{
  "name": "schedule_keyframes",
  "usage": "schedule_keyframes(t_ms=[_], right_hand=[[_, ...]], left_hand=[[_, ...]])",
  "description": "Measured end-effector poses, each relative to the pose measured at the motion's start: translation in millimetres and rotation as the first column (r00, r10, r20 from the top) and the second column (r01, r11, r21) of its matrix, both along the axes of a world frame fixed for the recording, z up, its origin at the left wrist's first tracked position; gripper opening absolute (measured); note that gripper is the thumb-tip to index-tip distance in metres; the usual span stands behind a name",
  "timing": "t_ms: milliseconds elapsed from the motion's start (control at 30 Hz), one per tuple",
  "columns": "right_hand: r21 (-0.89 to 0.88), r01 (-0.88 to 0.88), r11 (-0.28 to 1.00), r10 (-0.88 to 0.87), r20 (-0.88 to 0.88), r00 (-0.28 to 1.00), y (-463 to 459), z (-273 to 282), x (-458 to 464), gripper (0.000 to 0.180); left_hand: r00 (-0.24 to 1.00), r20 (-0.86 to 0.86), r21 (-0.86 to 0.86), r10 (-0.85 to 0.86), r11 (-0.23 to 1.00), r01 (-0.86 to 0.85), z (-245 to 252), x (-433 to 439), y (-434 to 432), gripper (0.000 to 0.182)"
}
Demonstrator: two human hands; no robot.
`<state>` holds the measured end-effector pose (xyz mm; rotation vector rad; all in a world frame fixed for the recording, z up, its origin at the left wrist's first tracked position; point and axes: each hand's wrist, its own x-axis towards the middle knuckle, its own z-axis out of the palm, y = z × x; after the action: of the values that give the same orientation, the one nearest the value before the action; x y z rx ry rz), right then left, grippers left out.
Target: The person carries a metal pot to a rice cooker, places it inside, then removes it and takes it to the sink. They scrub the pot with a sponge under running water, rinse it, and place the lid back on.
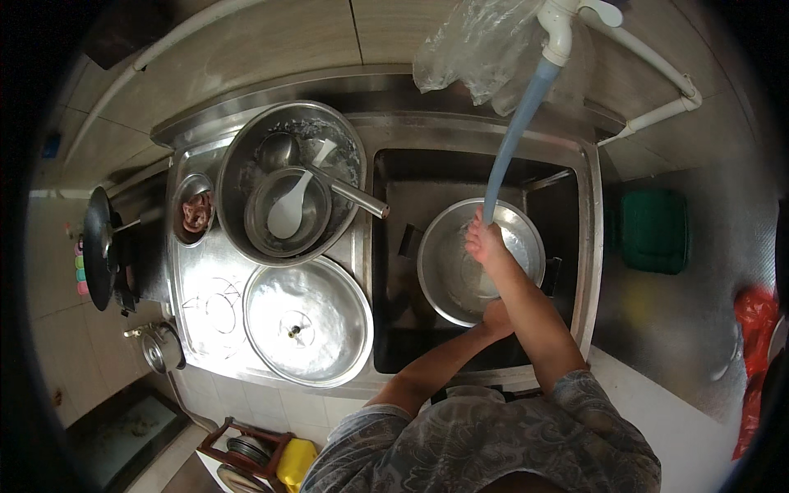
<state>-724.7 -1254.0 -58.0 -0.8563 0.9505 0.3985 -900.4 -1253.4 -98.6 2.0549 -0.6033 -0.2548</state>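
My right hand [484,239] is closed around the lower end of a blue-grey hose [519,132] and holds it over a wide metal pot [447,271]. The hose runs down from a white plastic tap [558,31] on the wall. The pot stands in the stainless steel sink [394,185], its dark handles to the left and right. My left hand [498,318] is at the pot's near rim, and my right forearm partly covers it. Whether its fingers grip the rim cannot be seen.
Left of the sink, a large metal basin [231,185] holds a ladle [348,191], a smaller bowl [256,212] and a white rice paddle [286,215]. A metal lid [333,296] lies in front. Beside the basin sits a small dish of meat [197,212]. A green plastic container [654,231] stands to the right.
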Motion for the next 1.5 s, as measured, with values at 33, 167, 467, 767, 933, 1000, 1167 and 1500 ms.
schedule_keyframes(t_ms=[33,167,467,767,933,1000,1167,1500], right_hand=[[-0.044,-0.036,0.998,0.038,0.026,0.999,1.1,5.1,1.8,0.024],[-0.141,-0.166,0.976,0.185,0.138,0.973,-0.4,21.3,-0.7,0.019],[-0.953,0.284,0.107,0.859,0.232,0.456,-47.9,99.1,-96.2,0.021],[-0.968,0.211,-0.136,0.837,0.002,0.548,-74.1,90.0,-104.1,0.034],[-0.99,0.14,-0.036,0.629,0.086,0.773,-98.4,79.6,-114.6,0.027],[-0.99,0.136,-0.04,0.531,0.094,0.842,-106.2,79.9,-117.6,0.027],[-0.969,0.235,-0.077,0.605,0.142,0.784,-99.4,77.6,-112.1,0.026],[-0.934,0.356,-0.024,0.659,0.253,0.708,-107.9,55.6,-92.8,0.021]], left_hand=[[0.997,0.004,-0.074,0.075,0.994,-0.075,1.4,0.4,-0.6,0.036],[0.997,-0.016,-0.064,0.08,0.995,-0.081,10.2,8.9,-5.7,0.032],[0.955,-0.204,-0.46,0.214,0.841,-0.287,43.9,51.5,7.9,0.029],[0.882,-0.458,-0.467,-0.109,0.874,-0.134,51.0,20.3,41.3,0.03],[0.811,-0.57,-0.03,-0.129,0.99,0.137,4.8,4.9,119.9,0.017],[0.916,-0.303,0.545,-0.263,0.741,0.393,-24.3,-2.2,158.4,0.024],[0.803,-0.327,0.638,0.499,0.743,-0.202,-90.1,-3.3,163.8,0.061],[0.466,-0.343,0.528,0.816,0.578,-0.623,-98.6,29.0,169.4,0.061]])
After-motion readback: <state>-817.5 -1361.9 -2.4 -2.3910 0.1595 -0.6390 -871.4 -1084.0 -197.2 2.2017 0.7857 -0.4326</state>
